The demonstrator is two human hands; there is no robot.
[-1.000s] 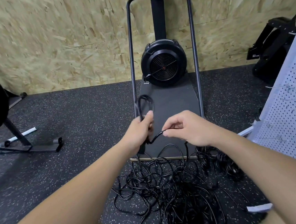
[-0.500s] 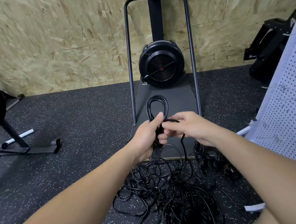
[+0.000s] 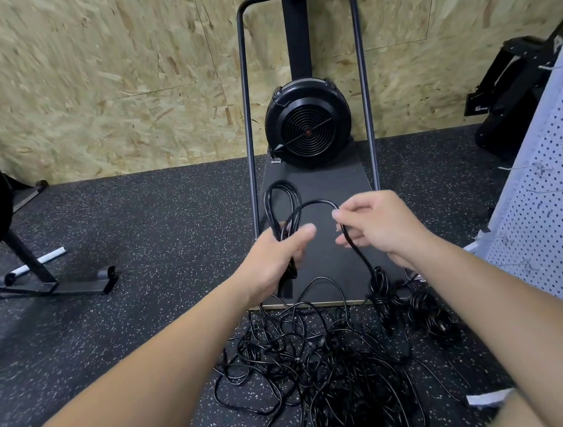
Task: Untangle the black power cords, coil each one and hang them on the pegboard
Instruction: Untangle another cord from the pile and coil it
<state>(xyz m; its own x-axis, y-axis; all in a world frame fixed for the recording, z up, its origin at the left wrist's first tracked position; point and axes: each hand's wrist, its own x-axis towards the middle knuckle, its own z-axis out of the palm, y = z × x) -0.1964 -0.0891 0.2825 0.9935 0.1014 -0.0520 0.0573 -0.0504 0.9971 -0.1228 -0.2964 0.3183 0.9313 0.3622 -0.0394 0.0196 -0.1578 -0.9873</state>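
Now my right hand (image 3: 383,227) has drawn away from my left hand (image 3: 277,258), where half a second ago the two met; a fresh arc of black cord (image 3: 310,205) spans between them, so I judge another loop is forming. Left fingers wrap the gathered coil (image 3: 280,196), its loop standing above the fist; right fingertips pinch the cord, which trails down to the tangled pile (image 3: 322,364) on the floor below both hands; the pegboard (image 3: 549,222) stands right of the pile.

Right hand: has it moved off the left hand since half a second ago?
Yes. The right hand has drawn rightward across the black platform, away from the left hand, pulling the cord.
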